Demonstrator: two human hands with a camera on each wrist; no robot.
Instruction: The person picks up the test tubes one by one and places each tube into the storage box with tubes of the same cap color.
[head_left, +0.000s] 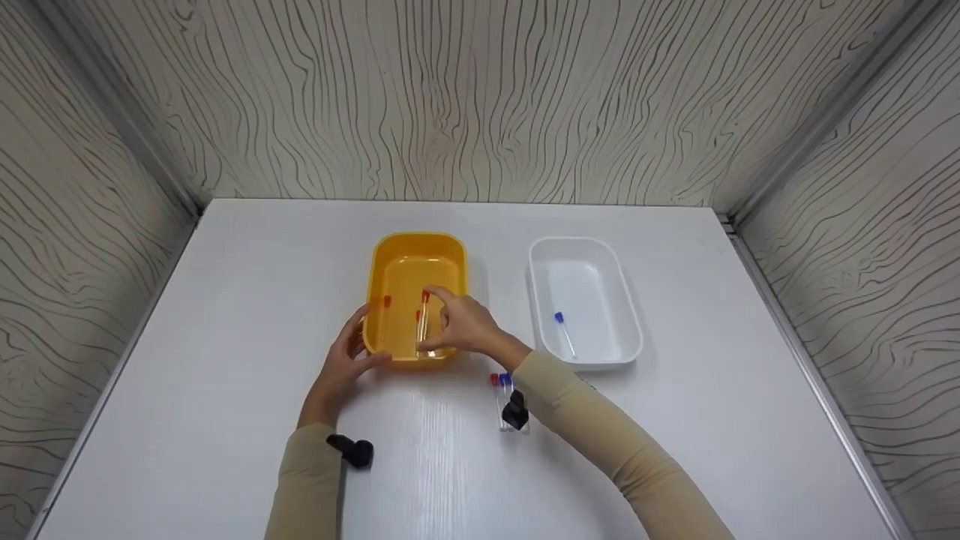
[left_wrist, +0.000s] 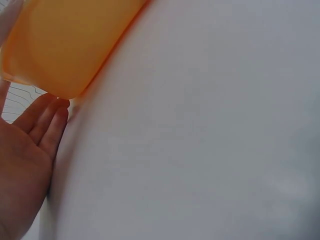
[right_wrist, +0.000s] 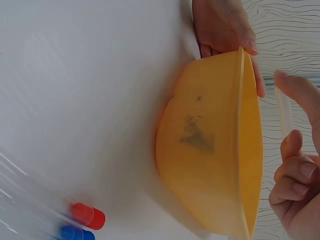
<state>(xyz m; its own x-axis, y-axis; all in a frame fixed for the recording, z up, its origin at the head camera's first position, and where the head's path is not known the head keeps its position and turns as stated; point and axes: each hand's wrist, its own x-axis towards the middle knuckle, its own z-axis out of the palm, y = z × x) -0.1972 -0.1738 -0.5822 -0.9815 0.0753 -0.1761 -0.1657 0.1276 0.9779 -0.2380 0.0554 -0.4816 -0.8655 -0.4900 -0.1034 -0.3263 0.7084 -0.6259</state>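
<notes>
My right hand (head_left: 466,324) holds a clear test tube with a red cap (head_left: 424,319) above the yellow tray (head_left: 415,262). One finger is at the cap and another at the lower end of the tube. At the tray's near left corner, my left hand (head_left: 343,367) grips the rim, with its thumb over the near edge and fingers along the outer side. Inside the yellow tray, a red cap (head_left: 387,301) shows near the left wall, and another shows beside the held tube. In the right wrist view the tube (right_wrist: 284,112) spans thumb and finger.
A white tray (head_left: 585,262) stands to the right, with one blue-capped test tube (head_left: 566,335) in it. Several tubes with red and blue caps (head_left: 501,397) lie on the table under the right forearm, partly hidden. Patterned walls (head_left: 450,97) enclose the white table.
</notes>
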